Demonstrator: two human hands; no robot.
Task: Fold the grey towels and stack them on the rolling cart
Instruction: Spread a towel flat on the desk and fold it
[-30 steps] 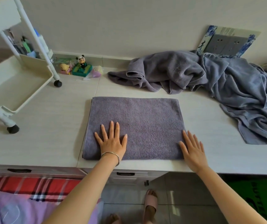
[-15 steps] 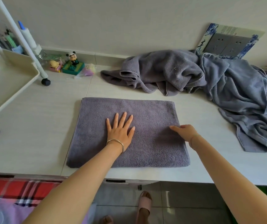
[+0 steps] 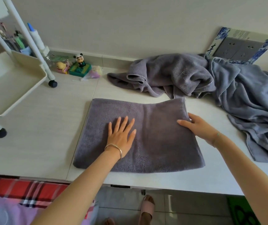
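A folded grey towel (image 3: 154,143) lies flat on the white counter in front of me. My left hand (image 3: 120,135) presses flat on its left half, fingers spread. My right hand (image 3: 198,127) grips the towel's right edge, thumb on top and fingers under it, and that edge is lifted a little off the counter. Behind it, a crumpled grey towel (image 3: 170,75) lies by the wall, touching a blue-grey towel (image 3: 251,103) heaped at the right. The white rolling cart (image 3: 13,88) stands at the left, its lower tray bare.
Small toy figures (image 3: 79,65) sit by the wall beside the cart's wheel (image 3: 52,83). A wall socket panel (image 3: 240,47) is behind the heaped towels. Pens stand in a holder (image 3: 16,41) on the cart. The counter's front edge runs just below the folded towel.
My left hand slid up onto the middle of the towel's left half. My right hand moved from the counter beside the towel to its right edge, gripped it and lifted it slightly.
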